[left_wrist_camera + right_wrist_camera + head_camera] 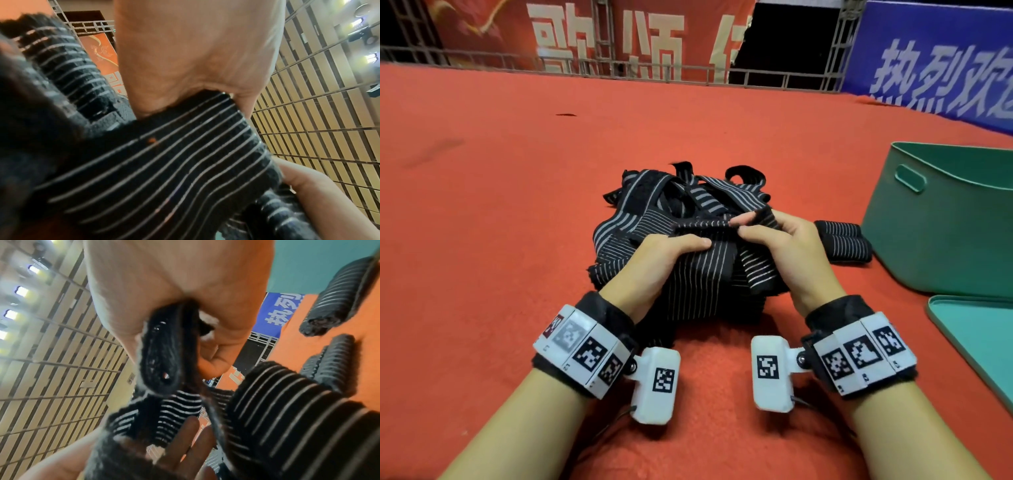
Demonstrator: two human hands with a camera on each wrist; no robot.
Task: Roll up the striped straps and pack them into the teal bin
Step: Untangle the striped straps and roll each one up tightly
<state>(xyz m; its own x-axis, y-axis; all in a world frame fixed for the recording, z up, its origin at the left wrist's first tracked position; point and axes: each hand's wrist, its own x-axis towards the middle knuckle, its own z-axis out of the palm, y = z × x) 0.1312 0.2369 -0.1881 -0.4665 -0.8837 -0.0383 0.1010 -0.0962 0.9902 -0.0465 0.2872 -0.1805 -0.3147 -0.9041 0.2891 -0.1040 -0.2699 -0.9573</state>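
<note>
A tangled heap of black straps with grey stripes point(671, 205) lies on the red carpet in front of me. My left hand point(671, 248) grips one strap point(702, 270) at its near end, thumb on top; the left wrist view shows that strap point(164, 154) pinched under the thumb. My right hand point(767, 236) pinches the same strap's folded end point(162, 350) between thumb and fingers. Two rolled straps point(842, 241) lie side by side on the carpet by the teal bin point(941, 219) at the right; the rolled straps point(337, 305) also show in the right wrist view.
A teal lid point(976, 342) lies flat on the carpet at the right, nearer than the bin. Red carpet point(500, 205) stretches left and back to a metal railing point(619, 72) with red and blue banners behind it.
</note>
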